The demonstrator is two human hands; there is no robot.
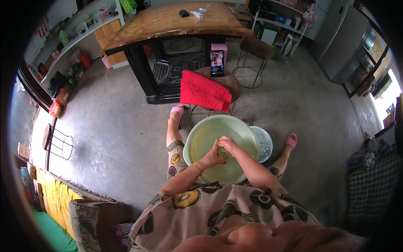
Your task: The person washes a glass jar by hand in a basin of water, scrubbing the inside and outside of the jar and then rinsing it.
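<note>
A large pale green plastic basin (190, 132) with water in it stands on the floor between my legs. Over the water, a small clear vessel (223, 153), seemingly glass, is held between my two hands. My left hand (210, 158) wraps its near left side, thumb and fingers spread around it. At its far rim are the bent fingers of my right hand (229, 146); their tips are partly hidden. Against the basin's right side sits a smaller white basin (268, 135) holding several clear glass-like pieces (263, 147).
Beyond the basin, a red knitted cloth (206, 91) drapes over a brown padded stool (236, 88), where a phone (217, 63) stands upright. A wooden-topped table (179, 23) is behind it. Another stool (256, 48) stands at right, and a patterned armrest (85, 220) at near left.
</note>
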